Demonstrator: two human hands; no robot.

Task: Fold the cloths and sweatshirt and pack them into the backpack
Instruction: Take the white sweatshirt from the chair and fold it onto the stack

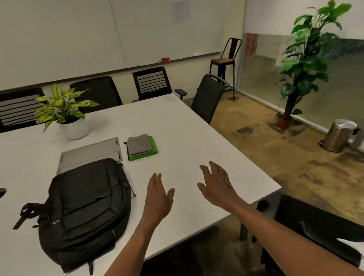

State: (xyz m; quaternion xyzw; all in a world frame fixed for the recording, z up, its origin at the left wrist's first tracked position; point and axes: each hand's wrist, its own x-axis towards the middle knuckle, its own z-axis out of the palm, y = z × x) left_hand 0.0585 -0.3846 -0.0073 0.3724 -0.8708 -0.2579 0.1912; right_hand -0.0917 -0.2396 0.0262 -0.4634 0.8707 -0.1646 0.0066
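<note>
Currently both hands are held above the table [198,136] near its right edge, holding nothing. Left hand [159,198] has straight, relaxed fingers; right hand [219,185] has its fingers spread wide. Black backpack [84,212] lies flat toward the near-left part of the table, zipped as far as visible. Folded grey cloth [139,144] sits stacked on a folded green cloth [144,153], mid-table, beyond the backpack's far right corner. Potted plant [66,110] stands near the far edge.
</note>
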